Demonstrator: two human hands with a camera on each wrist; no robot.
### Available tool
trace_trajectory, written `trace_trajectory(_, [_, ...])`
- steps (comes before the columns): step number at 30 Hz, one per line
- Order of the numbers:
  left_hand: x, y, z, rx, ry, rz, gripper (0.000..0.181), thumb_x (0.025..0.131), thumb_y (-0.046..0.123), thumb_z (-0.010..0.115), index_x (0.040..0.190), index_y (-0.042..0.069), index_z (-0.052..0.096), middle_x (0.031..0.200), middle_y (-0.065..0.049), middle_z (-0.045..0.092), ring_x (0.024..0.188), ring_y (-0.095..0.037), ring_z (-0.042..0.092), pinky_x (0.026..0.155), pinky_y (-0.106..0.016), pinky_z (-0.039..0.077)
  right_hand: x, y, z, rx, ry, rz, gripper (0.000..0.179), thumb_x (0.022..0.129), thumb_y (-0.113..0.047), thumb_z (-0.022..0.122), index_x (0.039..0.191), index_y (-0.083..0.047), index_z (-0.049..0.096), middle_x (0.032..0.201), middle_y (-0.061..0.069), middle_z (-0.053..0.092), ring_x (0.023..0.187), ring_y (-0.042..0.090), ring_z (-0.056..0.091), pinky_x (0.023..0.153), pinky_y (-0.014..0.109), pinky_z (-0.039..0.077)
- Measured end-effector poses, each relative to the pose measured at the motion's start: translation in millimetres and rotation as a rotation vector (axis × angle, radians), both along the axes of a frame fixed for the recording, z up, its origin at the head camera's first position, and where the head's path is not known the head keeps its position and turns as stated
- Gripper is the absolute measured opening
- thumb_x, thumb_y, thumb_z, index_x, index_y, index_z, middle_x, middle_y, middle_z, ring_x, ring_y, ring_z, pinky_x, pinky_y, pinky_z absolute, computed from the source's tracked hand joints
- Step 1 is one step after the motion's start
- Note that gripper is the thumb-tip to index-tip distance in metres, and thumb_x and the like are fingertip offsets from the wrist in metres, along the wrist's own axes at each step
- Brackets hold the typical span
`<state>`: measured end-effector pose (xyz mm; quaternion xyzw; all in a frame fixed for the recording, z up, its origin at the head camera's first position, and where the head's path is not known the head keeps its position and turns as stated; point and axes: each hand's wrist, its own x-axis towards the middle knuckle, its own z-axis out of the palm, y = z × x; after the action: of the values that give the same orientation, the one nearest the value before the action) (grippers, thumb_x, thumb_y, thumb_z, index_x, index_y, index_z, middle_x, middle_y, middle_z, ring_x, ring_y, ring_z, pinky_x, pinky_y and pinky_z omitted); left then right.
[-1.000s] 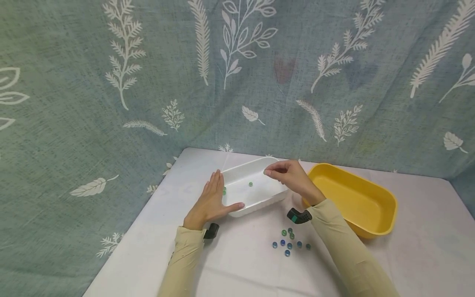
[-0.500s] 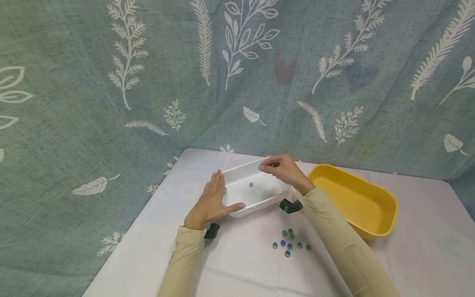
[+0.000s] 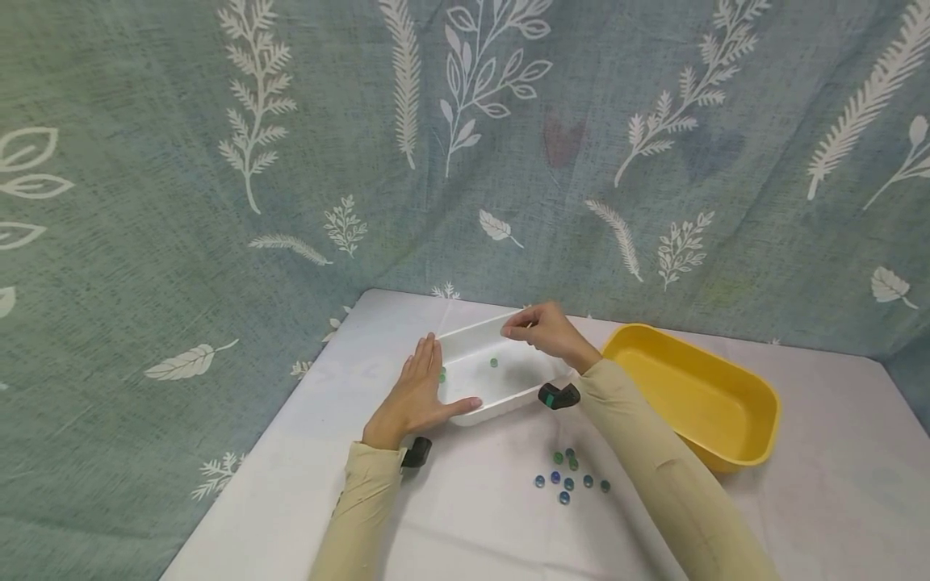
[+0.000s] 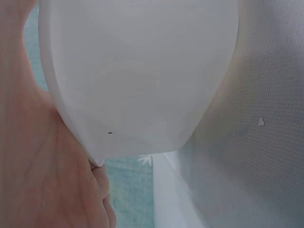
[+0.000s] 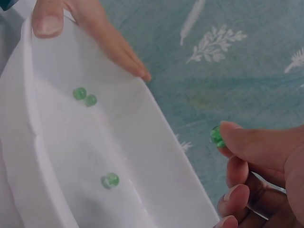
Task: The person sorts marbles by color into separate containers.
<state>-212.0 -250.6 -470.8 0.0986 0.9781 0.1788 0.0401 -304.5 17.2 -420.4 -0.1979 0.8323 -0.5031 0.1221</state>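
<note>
My right hand (image 3: 548, 332) is raised over the far side of a white tray (image 3: 468, 387), pinching a green glass marble (image 5: 217, 137) between thumb and forefinger. Against the tray's left end lies my left hand (image 3: 410, 397), its fingers straight along the end rim and its thumb stretched over the near rim. Inside the tray, the right wrist view shows two green marbles (image 5: 80, 93) close together near the left end. Another green marble (image 5: 111, 180) sits farther along the tray floor. From the left wrist, the tray's outer wall (image 4: 137, 85) fills much of the picture, beside my palm.
Several loose blue and green marbles (image 3: 555, 478) lie on the white cloth in front of the tray. A yellow tub (image 3: 683, 379) stands to the right, behind my right forearm. Behind the table hangs a green leaf-patterned curtain (image 3: 436, 218).
My right hand has shifted left over the white tray, still pinching. My left hand stays against the tray's end. The marbles on the cloth look unmoved.
</note>
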Motion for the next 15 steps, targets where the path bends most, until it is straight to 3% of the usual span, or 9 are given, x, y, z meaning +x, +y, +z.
trace_trajectory(8, [0.1, -1.4, -2.1, -0.007, -0.003, 0.003, 0.135, 0.081, 0.089, 0.055, 0.164, -0.001, -0.002, 0.175, -0.015, -0.010, 0.164, -0.031, -0.007, 0.133, -0.051, 0.008, -9.8, -4.1, -7.7, 0.042, -0.058, -0.019, 0.023, 0.098, -0.024, 0.072, 0.112, -0.009, 0.080, 0.116, 0.011, 0.075, 0.088, 0.024, 0.058, 0.071, 0.026, 0.048])
trace_trajectory(15, [-1.3, -1.8, -3.2, -0.010, 0.004, -0.003, 0.134, 0.081, 0.089, 0.053, 0.164, 0.000, -0.002, 0.175, -0.015, -0.011, 0.164, -0.031, -0.007, 0.133, -0.051, 0.008, -21.2, -6.2, -14.7, 0.113, -0.068, -0.034, 0.022, 0.098, -0.024, 0.073, 0.111, -0.008, 0.081, 0.110, 0.008, 0.077, 0.078, 0.013, 0.052, 0.068, 0.024, 0.047])
